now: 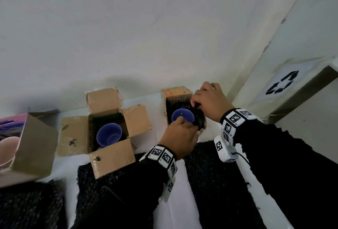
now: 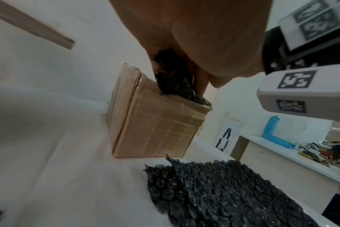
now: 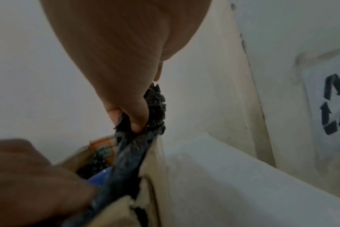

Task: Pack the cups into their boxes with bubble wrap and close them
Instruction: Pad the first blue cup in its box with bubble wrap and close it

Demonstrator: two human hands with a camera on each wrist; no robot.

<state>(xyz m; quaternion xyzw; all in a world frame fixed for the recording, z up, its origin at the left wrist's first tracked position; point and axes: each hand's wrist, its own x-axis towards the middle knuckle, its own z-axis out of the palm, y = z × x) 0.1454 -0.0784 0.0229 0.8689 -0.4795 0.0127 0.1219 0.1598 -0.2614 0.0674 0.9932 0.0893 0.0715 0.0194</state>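
Observation:
A blue cup sits inside the small cardboard box by the wall, with black bubble wrap around it. My left hand grips the wrap at the box's near edge. My right hand pinches the wrap at the box's right rim, above the cup. A second blue cup stands in the open box in the middle, its flaps spread.
A pink-printed box holding a pale cup lies at the left. Black bubble wrap sheets lie on the white table in front. A wall corner and a bin with a recycling sign stand at the right.

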